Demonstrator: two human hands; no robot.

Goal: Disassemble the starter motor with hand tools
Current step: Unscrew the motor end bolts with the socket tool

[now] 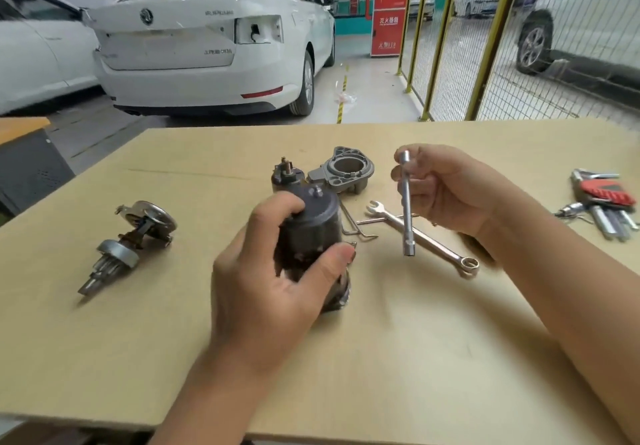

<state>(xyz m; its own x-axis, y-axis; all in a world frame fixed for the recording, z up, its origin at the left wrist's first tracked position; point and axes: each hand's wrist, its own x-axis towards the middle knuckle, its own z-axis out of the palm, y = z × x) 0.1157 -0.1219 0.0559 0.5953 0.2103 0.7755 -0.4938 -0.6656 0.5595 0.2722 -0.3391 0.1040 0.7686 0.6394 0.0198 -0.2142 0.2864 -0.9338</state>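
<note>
The left hand (266, 271) holds the motor body (313, 233), a dark cylinder, just above the counter (415, 358) near its centre. The grip is wrapped round the cylinder: thumb across the near side, fingers curled over the far upper edge. The cylinder's long axis stands close to upright, leaning slightly, with the closed end cap (two small studs show on it) pointing up and away from the camera; the lower end is partly hidden by the palm.

The right hand (446, 195) grips a socket wrench (406, 202), a slim steel rod, near its top. The rod hangs almost vertical, its lower socket end pointing down, raised above a flat spanner (422, 236) that lies diagonally on the counter.

Behind the motor body lie a small dark solenoid (285, 176) and a grey cast housing (346, 171), its round opening facing up. Well to the left rests the geared shaft assembly (128, 247), its axis pointing toward the near left. A set of hex keys (602, 202) lies at the far right. A white car (214, 36) stands beyond the counter.
</note>
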